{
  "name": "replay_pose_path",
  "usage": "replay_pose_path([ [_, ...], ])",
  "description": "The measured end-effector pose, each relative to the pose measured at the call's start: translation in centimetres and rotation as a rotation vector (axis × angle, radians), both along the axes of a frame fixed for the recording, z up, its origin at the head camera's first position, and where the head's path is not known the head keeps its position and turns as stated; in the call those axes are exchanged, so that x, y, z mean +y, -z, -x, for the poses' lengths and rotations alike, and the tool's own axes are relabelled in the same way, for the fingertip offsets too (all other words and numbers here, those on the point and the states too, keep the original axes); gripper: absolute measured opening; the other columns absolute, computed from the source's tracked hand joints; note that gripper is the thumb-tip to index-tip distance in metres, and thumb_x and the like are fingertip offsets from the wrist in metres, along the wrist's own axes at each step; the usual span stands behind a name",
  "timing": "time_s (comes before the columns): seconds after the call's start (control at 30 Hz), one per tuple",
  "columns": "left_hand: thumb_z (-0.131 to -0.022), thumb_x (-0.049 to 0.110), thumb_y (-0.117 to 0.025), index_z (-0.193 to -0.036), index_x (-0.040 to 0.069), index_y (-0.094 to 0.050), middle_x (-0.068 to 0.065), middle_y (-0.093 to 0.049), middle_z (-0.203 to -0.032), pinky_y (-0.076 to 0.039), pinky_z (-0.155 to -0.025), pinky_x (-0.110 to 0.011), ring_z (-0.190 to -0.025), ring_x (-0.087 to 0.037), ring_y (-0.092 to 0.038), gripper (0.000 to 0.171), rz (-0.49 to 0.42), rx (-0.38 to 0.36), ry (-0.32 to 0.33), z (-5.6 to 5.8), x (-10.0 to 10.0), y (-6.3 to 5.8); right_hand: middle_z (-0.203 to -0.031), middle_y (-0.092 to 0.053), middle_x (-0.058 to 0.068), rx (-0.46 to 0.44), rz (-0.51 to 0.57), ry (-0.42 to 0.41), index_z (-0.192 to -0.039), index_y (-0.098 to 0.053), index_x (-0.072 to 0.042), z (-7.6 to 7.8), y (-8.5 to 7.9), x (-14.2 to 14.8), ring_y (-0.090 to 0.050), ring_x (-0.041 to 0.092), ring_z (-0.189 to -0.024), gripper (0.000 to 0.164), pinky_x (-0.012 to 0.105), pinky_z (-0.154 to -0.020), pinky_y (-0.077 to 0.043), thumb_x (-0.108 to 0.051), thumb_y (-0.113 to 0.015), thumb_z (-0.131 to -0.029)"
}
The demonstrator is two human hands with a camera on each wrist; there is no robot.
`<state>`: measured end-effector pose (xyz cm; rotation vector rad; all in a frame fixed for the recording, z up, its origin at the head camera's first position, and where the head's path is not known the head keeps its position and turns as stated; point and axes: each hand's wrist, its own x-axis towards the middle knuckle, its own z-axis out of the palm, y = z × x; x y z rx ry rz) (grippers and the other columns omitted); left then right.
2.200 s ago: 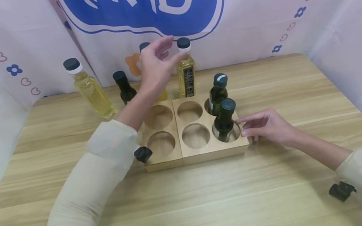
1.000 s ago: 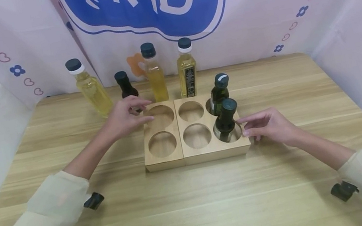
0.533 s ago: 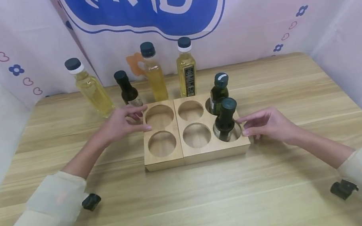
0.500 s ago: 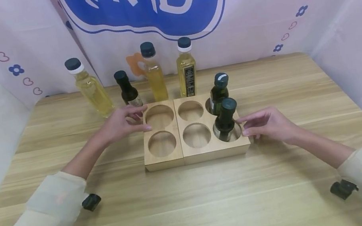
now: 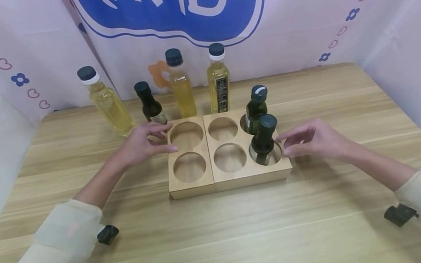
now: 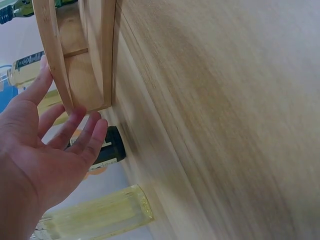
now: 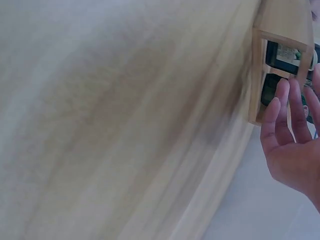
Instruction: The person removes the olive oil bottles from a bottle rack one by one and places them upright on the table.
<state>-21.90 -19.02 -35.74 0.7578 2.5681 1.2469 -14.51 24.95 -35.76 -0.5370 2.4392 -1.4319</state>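
A light wooden bottle rack with two rows of round holes stands mid-table in the head view. My left hand is at its left end, fingertips and thumb touching the top edge; in the left wrist view the left hand has extended, loosely bent fingers. At the rack's right end is my right hand, thumb and fingers apart, its fingertips by the corner; whether they touch is unclear. Two dark green bottles stand in the right-hand holes: a front bottle and a rear bottle.
Behind the rack stand a yellow oil bottle at far left, a small dark bottle, another yellow bottle and a labelled yellow bottle. A printed cloth hangs behind the wooden table.
My left hand has come down from above the back bottles to the rack's left end and rests there. My right hand has shifted slightly upward and right. The bottles stay in place.
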Motion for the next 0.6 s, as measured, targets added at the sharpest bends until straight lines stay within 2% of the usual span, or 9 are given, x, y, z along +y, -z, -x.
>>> replay_pose_path([
  [0.17,-0.076,0.019,-0.081,-0.13,0.001,-0.054,-0.017,-0.052,-0.136,-0.055,-0.085,-0.04,-0.103,-0.029,-0.058,0.063,0.006,0.0,0.011,0.1,0.1,-0.1,-0.091,-0.072,0.007,0.064,0.01,0.044,-0.114,-0.067,-0.002,0.2,-1.0,0.1,-0.067,0.021,-0.081,0.038,0.031,-0.069,-0.058,-0.015,-0.077,-0.08],
  [0.27,-0.077,0.019,-0.08,-0.131,0.0,-0.054,-0.017,-0.051,-0.136,-0.055,-0.086,-0.04,-0.104,-0.03,-0.057,0.063,0.014,-0.003,0.02,0.1,0.2,-0.2,-0.091,-0.072,0.007,0.098,0.05,0.089,-0.113,-0.066,0.002,0.3,-1.6,-0.2,-0.067,0.018,-0.082,0.038,0.03,-0.071,-0.058,-0.013,-0.077,-0.08],
  [0.37,-0.077,0.019,-0.08,-0.131,0.0,-0.053,-0.018,-0.051,-0.136,-0.055,-0.086,-0.04,-0.104,-0.031,-0.057,0.064,0.017,-0.009,0.022,0.0,0.3,-0.3,-0.092,-0.072,0.007,0.127,0.111,0.115,-0.112,-0.066,0.002,0.4,-2.3,-0.6,-0.067,0.017,-0.084,0.036,0.028,-0.074,-0.058,-0.011,-0.077,-0.08],
  [0.6,-0.076,0.018,-0.081,-0.13,-0.003,-0.053,-0.017,-0.051,-0.135,-0.056,-0.083,-0.039,-0.103,-0.03,-0.059,0.064,0.014,-0.006,0.022,0.0,0.3,-0.5,-0.106,-0.07,0.01,0.207,0.327,0.03,-0.113,-0.062,0.01,0.7,-3.3,-2.1,-0.065,0.024,-0.095,0.039,0.032,-0.079,-0.057,0.008,-0.075,-0.076],
])
